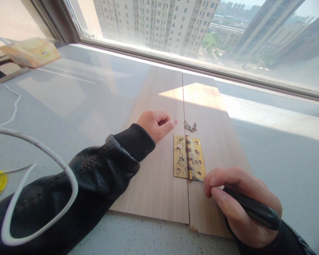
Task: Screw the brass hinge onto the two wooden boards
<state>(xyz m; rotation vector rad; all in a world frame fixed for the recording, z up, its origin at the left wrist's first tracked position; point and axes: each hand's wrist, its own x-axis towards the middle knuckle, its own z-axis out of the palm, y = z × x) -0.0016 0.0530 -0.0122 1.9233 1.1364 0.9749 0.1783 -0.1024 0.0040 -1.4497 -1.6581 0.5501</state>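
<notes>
With the hinge as the centre of the dial, a yellow tag (0, 185) lies far out near nine o'clock, and a soft yellow-and-white package (33, 53) sits by the window corner at ten. A white cable (73, 180) loops between eight and nine, passing in front of the black left sleeve (101, 170).

The left hand (156, 126) is at ten o'clock from the hinge, above the left board (154, 194). Its fingers are loosely curled, thumb side to the right, with a small hollow showing between them (whether anything is pinched inside, I cannot tell).

The brass hinge (188, 157) lies opened flat, its barrel along the seam, one leaf on the left board and the other on the right board (210, 212). A single cross-head screw (179, 146) sits in the left leaf, towards the hinge's ten o'clock. Just past its twelve o'clock edge, a few loose screws (194, 126) lie together.

At four o'clock, the right hand (240, 217) is closed around a black-handled screwdriver (255, 209), whose shaft points to ten, its tip at the barrel's lower end. Beyond the window frame (159, 62), around twelve, stand tall buildings (159, 24).
</notes>
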